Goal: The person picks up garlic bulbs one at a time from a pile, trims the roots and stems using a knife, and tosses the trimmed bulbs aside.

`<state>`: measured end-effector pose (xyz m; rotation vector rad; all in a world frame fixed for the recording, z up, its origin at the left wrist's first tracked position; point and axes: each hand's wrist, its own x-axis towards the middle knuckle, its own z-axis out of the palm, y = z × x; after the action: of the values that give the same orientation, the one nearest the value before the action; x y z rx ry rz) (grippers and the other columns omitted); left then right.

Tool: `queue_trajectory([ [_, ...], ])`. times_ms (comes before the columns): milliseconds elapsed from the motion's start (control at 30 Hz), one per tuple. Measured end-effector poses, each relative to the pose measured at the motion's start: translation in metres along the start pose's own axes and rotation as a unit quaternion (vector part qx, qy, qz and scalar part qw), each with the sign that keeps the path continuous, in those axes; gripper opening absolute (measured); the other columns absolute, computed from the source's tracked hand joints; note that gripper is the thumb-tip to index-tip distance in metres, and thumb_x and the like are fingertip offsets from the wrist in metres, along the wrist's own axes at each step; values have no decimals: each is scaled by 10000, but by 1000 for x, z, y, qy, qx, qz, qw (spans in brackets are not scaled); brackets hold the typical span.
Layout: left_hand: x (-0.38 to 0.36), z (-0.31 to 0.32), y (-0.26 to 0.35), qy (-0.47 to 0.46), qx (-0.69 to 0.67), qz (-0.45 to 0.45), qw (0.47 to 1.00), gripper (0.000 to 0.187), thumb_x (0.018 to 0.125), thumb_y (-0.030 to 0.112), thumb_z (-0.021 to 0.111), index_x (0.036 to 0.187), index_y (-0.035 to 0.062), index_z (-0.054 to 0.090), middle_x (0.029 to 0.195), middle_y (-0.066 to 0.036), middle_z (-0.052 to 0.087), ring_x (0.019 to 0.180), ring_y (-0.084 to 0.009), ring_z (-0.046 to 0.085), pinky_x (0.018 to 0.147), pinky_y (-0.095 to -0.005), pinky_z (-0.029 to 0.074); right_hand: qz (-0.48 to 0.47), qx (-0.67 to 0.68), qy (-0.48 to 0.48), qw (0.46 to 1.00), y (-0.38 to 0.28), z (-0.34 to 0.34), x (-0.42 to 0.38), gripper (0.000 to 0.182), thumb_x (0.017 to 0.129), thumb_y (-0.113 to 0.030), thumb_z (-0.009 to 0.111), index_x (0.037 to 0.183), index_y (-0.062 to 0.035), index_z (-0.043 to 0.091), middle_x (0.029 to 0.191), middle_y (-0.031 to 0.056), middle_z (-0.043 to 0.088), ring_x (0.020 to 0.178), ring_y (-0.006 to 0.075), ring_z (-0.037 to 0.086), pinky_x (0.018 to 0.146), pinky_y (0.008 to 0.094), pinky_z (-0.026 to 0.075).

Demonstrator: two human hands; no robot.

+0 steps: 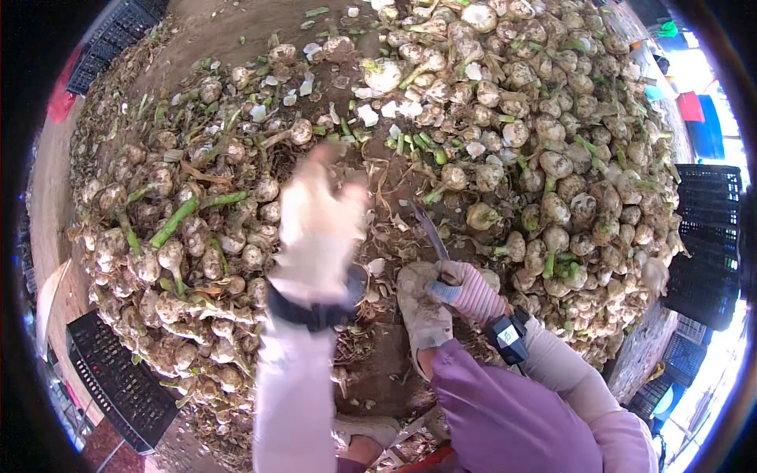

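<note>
My left hand (319, 217), in a pale glove and smeared by motion, reaches forward over the ground between two heaps of bulbs; whether it holds anything cannot be made out. On the right, my right hand (467, 290), in a striped glove, is closed around the handle of a curved blade (430, 230) that points up and forward. This hand is just beside my shoe (418, 303). Dirty garlic-like bulbs lie in a left heap (158, 252) and a larger right heap (552, 173), some with green stems. Cut green stem pieces (414, 143) and white peels (367, 115) lie ahead.
Black crates stand at the right edge (702, 244), the lower left (118, 378) and the upper left (114, 47). A blue container (706, 134) is at the far right. My purple-clad knee (505, 402) is below my right hand.
</note>
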<state>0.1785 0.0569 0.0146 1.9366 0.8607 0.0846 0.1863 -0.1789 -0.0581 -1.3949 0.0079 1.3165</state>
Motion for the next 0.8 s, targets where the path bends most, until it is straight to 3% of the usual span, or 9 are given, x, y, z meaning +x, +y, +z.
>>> queue_trajectory([
  [33, 11, -20, 16, -67, 26, -119, 990, 428, 807, 123, 577, 1218, 75, 467, 1140, -154, 540, 1038, -261, 556, 910, -366, 449, 3, -9, 9, 1000, -9, 4, -2, 230, 808, -117, 609, 1004, 1, 595, 971, 24, 621, 864, 77, 551, 774, 237, 454],
  [67, 38, -18, -16, -32, 391, -44, 919, 479, 815, 160, 580, 1257, 73, 416, 1195, -160, 493, 1064, -274, 548, 901, -384, 455, 2, -9, 9, 1000, -9, 5, 0, 230, 808, -117, 609, 1004, 1, 595, 971, 24, 621, 864, 77, 551, 774, 237, 454],
  [267, 91, -8, -67, -147, 534, -180, 813, 649, 705, 177, 660, 1277, 49, 381, 1264, -242, 412, 1075, -356, 536, 889, -379, 463, -58, -43, -15, 997, 1, 4, 8, 166, 813, -133, 617, 922, -8, 602, 898, 13, 628, 817, 60, 538, 754, 235, 451],
  [400, 88, -9, -70, -231, 627, -72, 741, 612, 712, 193, 666, 1245, 34, 412, 1112, -214, 571, 1019, -273, 586, 826, -342, 496, -16, -75, 9, 997, -7, 1, 4, 216, 806, -152, 638, 958, -3, 602, 858, 4, 629, 789, 48, 525, 725, 235, 451],
  [433, 76, -12, -54, -279, 636, -120, 709, 501, 750, 151, 632, 1204, 34, 457, 1064, -189, 608, 966, -250, 612, 808, -336, 503, -30, -91, 22, 995, -4, 0, 3, 237, 803, -161, 645, 971, 1, 601, 848, 1, 626, 781, 46, 520, 717, 234, 452],
  [533, 42, -17, -93, -260, 589, -42, 764, 458, 733, 124, 643, 1148, 21, 478, 924, -187, 623, 871, -308, 618, 754, -376, 494, -35, -76, 19, 996, -1, -2, 3, 283, 796, -183, 649, 991, 14, 594, 838, 2, 621, 765, 58, 516, 703, 243, 452],
  [633, 11, -29, -87, -235, 521, 19, 820, 339, 823, 214, 572, 1122, 65, 510, 897, -134, 637, 854, -241, 632, 757, -376, 497, -47, -124, 8, 991, -1, -4, 4, 295, 789, -197, 646, 999, 4, 591, 809, 15, 614, 755, 63, 501, 693, 260, 451],
  [733, -26, -35, -89, -197, 149, -37, 968, 551, 763, 261, 689, 1178, -26, 466, 1035, -179, 604, 883, -229, 612, 762, -345, 491, -68, -199, 12, 978, -6, -5, 5, 258, 781, -215, 631, 952, -26, 586, 740, 73, 602, 669, 134, 528, 656, 293, 451],
  [800, -56, -36, -73, -173, -50, -42, 983, 548, 760, 211, 699, 1150, -78, 444, 1036, -157, 585, 907, -186, 568, 789, -289, 484, -92, -275, 13, 957, -25, 2, 3, 205, 782, -194, 631, 894, -28, 583, 695, 63, 578, 629, 126, 498, 619, 287, 434],
])
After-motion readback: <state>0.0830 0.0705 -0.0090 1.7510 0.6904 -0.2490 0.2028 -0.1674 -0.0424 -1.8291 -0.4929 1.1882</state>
